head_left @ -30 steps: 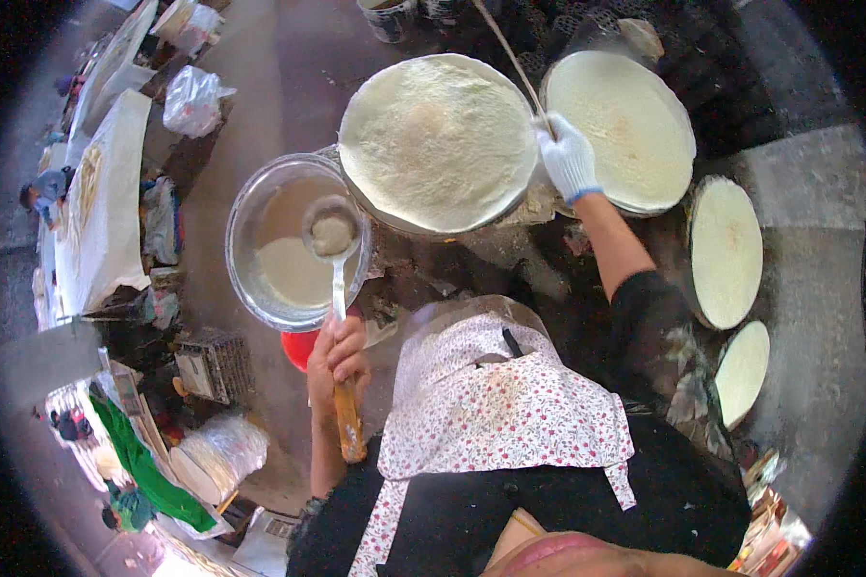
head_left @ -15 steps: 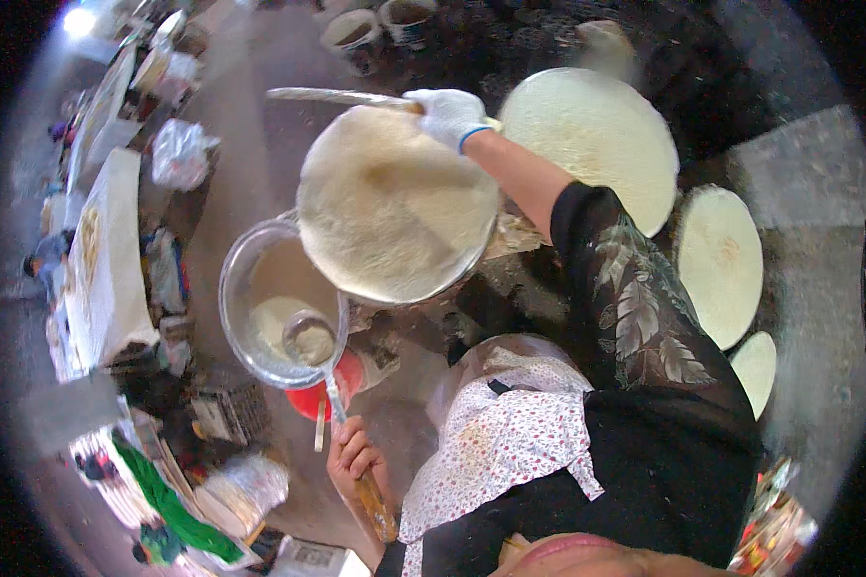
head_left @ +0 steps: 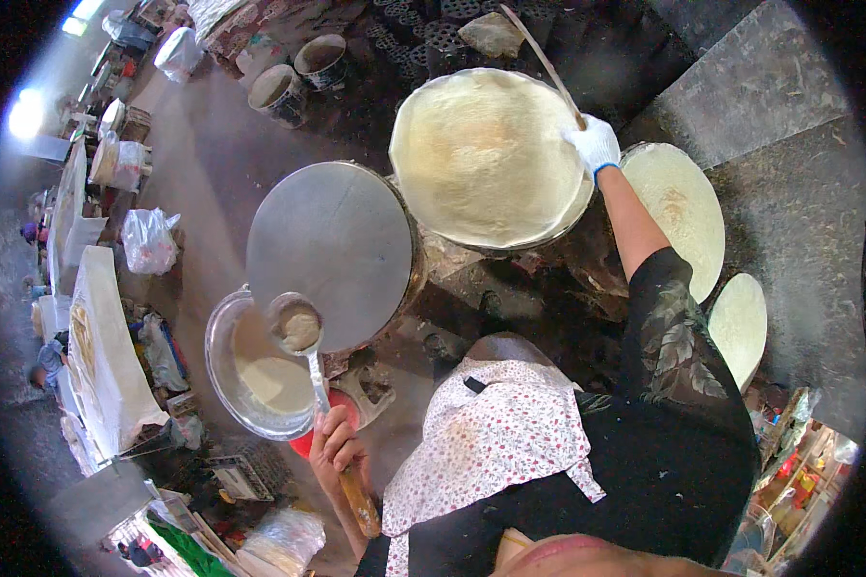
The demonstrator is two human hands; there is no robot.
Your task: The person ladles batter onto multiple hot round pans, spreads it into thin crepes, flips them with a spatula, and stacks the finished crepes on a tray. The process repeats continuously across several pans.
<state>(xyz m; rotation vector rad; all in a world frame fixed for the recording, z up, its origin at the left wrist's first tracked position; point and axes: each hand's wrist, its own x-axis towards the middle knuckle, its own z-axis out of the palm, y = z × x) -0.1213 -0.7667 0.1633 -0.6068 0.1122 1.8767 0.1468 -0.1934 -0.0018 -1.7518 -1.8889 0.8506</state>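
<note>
My left hand (head_left: 337, 448) is closed around the handle of a ladle (head_left: 298, 325), whose bowl holds pale batter. The ladle hangs over the inner edge of a clear tub of batter (head_left: 223, 370), beside a bare grey round griddle (head_left: 332, 252). My gloved right hand (head_left: 595, 144) is closed on a long thin stick (head_left: 541, 60) at the right edge of a large thin round pancake (head_left: 491, 159). A second pale edge shows under that pancake at its lower right. Two more pale pancakes, a larger one (head_left: 678, 219) and a smaller one (head_left: 738, 327), lie to the right.
A red bucket (head_left: 342, 412) shows under the tub. Two buckets (head_left: 320, 62) stand at the back, near dark perforated briquettes (head_left: 447, 43). A cloth-covered table (head_left: 106, 356), a plastic bag (head_left: 150, 240) and a crate (head_left: 245, 476) are on the left.
The near-left griddle has lost its pancake and is bare. My right hand has moved rightward with the stick to the neighbouring pancake. The ladle has risen from the tub toward the griddle.
</note>
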